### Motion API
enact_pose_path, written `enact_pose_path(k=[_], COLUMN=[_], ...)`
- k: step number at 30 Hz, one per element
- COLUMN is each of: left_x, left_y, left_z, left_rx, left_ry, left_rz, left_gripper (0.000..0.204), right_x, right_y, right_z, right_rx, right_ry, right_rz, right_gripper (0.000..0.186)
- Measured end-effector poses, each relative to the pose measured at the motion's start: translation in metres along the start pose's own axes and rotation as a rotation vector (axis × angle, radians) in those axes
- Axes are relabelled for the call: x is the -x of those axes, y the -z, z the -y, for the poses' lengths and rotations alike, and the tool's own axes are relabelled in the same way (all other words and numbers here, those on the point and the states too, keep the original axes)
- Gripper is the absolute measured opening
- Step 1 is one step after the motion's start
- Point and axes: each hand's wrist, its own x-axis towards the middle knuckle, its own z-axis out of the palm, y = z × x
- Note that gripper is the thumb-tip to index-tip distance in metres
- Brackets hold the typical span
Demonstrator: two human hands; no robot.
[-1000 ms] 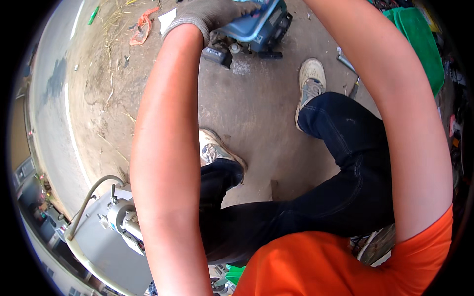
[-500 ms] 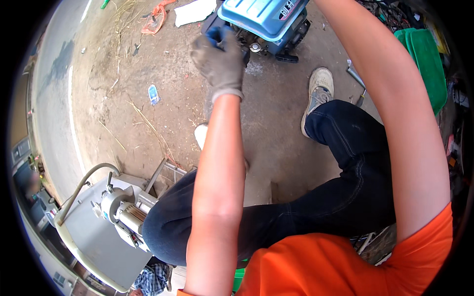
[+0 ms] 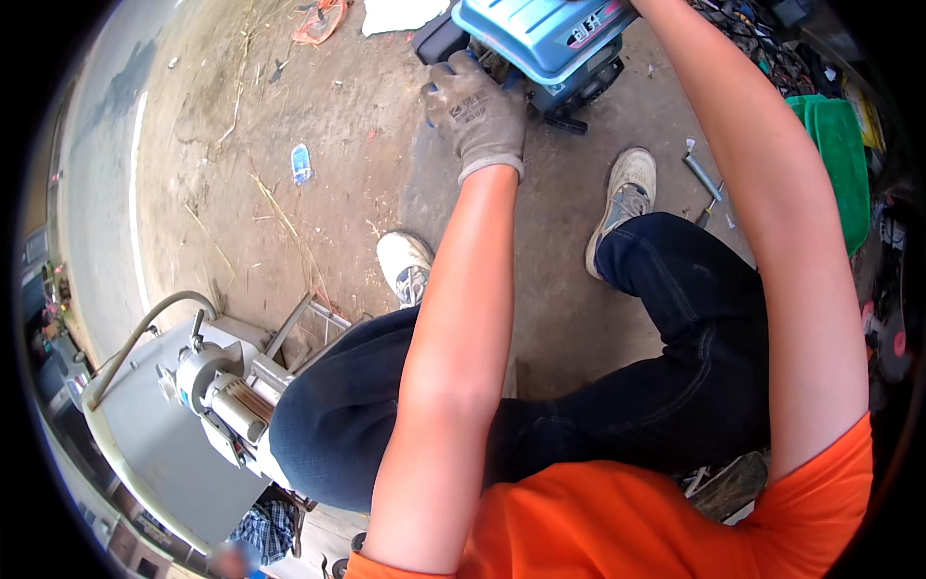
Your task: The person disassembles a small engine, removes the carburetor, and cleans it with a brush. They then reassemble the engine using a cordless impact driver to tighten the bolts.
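A small engine-driven machine with a light blue metal tank (image 3: pixel 540 39) stands on the ground ahead of me, cut off by the top edge of the view. My left hand (image 3: pixel 476 111), in a grey-brown glove with blue on the finger side, is at its near left side. The fingers are curled in below the tank, beside a black box-shaped part (image 3: pixel 440 39). Their tips, and whatever they grip, are hidden. Stretched up along the right, my right forearm (image 3: pixel 714 77) ends at the tank's right corner, where the hand passes out of the frame.
Between my shoes (image 3: pixel 625 198) lies bare concrete. A metal tube-like tool (image 3: pixel 702 176) rests right of the right shoe, near a green plastic container (image 3: pixel 837 174). At lower left stands a grey machine with a motor (image 3: pixel 236 405). A blue packet (image 3: pixel 301 164) and straw litter the ground.
My left hand has moved right and slightly down, its fingers going from spread around the black part to curled below the tank. The whole view has shifted a little; more of the left shoe shows.
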Motion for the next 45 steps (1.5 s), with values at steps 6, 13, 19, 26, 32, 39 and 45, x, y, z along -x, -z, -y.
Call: enact_pose_path(k=[6,13,19,26,32,39,45], left_x=[-0.001,-0.005,-0.013,-0.02,-0.023,-0.022,-0.022], left_y=[-0.002,-0.003,-0.01,-0.007,-0.011,-0.004,-0.006], left_z=[-0.007,-0.008,-0.01,-0.011,-0.01,-0.009,-0.01], left_rx=[-0.06,0.004,-0.014,0.0,-0.014,0.04,0.046], left_ry=[0.048,0.053,0.093,0.096,0.083,0.031,0.031], left_rz=[-0.006,-0.049,-0.073,-0.03,-0.053,-0.027,-0.023], left_gripper=[0.059,0.053,0.056,0.047,0.048,0.051,0.053], right_x=[0.007,0.007,0.005,0.004,0.001,-0.004,0.004], right_y=[-0.002,0.01,-0.001,-0.004,-0.009,-0.007,0.004], right_z=[-0.006,-0.002,-0.011,-0.015,-0.02,-0.022,-0.019], right_rx=[0.071,0.203,0.072,0.113,0.093,0.152,0.245], right_ry=[0.18,0.255,0.239,0.184,0.205,0.124,0.174], right_rz=[-0.157,-0.059,-0.139,-0.13,-0.189,-0.13,-0.091], right_gripper=[0.034,0.032,0.027,0.03,0.027,0.019,0.02])
